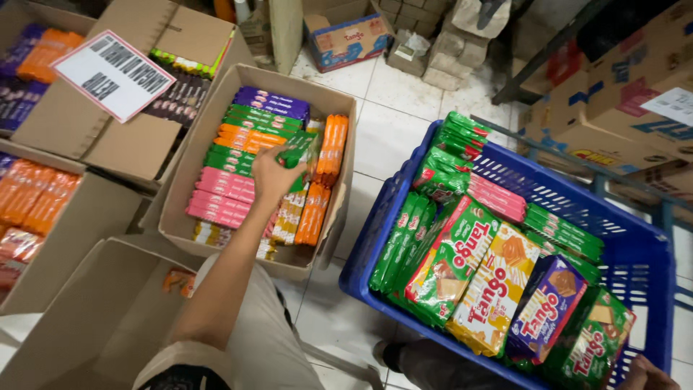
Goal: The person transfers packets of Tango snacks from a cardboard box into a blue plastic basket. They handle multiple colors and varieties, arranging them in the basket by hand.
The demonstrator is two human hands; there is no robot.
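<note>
One green wafer pack [297,150] pinched in left hand [271,175] over the cardboard box [180,217]. Light, crinkly, probably crushable, so best held by the edges. Right hand [646,374] barely visible by blue basket [375,245], grip unclear.

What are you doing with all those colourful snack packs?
A person's left hand is gripping a green snack pack over an open cardboard box filled with rows of purple, green, orange and pink packs. The right hand rests at the near corner of a blue plastic basket on the tiled floor, which holds larger wafer packs in green, yellow and purple. More open boxes of orange and purple packs stand to the left.
</note>
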